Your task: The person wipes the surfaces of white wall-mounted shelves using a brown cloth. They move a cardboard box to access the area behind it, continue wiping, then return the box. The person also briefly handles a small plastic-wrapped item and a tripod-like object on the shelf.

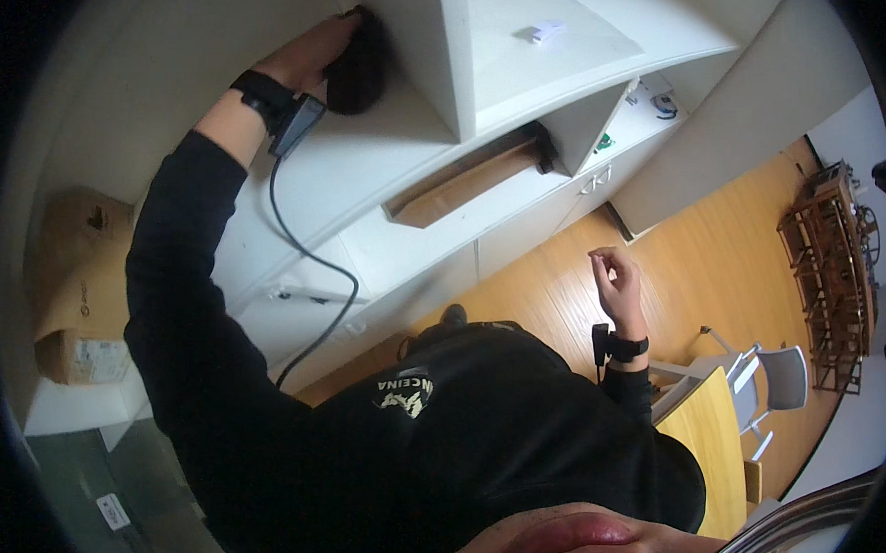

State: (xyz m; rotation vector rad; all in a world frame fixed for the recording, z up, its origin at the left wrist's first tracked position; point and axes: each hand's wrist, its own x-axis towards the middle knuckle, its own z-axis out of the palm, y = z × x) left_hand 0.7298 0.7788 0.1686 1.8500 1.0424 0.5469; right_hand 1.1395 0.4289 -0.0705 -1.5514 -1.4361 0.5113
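Note:
My left hand (pixel 314 51) reaches into a white shelf compartment (pixel 378 149) and grips a dark, rounded object (pixel 356 76). Shadow and blur hide what it is, and most of my fingers are behind it. A black strap with a small device (pixel 297 126) is on that wrist, and a black cable runs down from it. My right hand (pixel 620 287) hangs low over the wooden floor (pixel 555 294), loosely curled with nothing visible in it. That wrist also wears a black strap with a device (pixel 602 344).
An upright white panel (pixel 462 61) borders the compartment on the right; beyond it lies a small white item (pixel 547 31). Below is a brown cardboard tray (pixel 476 182). A cardboard box (pixel 80 285) stands at left. A table (pixel 706 435), a grey chair (pixel 781 380) and wooden furniture (pixel 832 282) are at right.

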